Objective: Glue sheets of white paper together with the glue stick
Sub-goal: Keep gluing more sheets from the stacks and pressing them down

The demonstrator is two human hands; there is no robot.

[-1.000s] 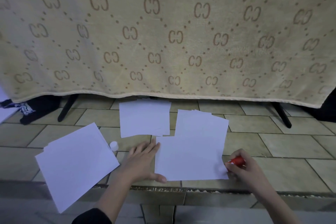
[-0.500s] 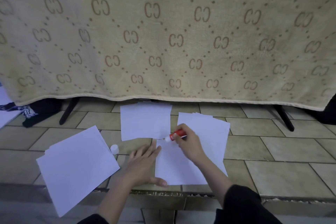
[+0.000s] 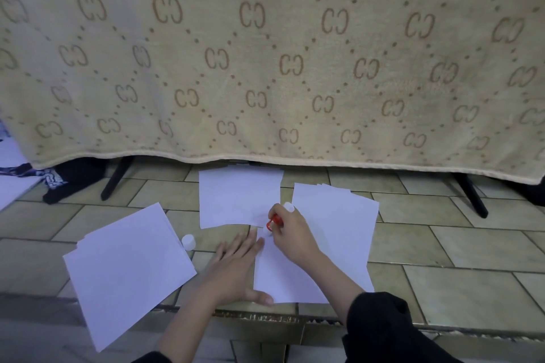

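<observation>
Pinning the working sheet (image 3: 295, 280) flat to the tiled floor (image 3: 442, 247), the left hand (image 3: 236, 271) lay spread along its left edge, fingers straight, thumb across the near corner, likely so it would not slide. The right hand (image 3: 290, 233) clenched the red glue stick (image 3: 272, 222), tip at the sheet's far left corner. White cap (image 3: 188, 241) stood just left; paper stack (image 3: 126, 268) waited farther left.
</observation>
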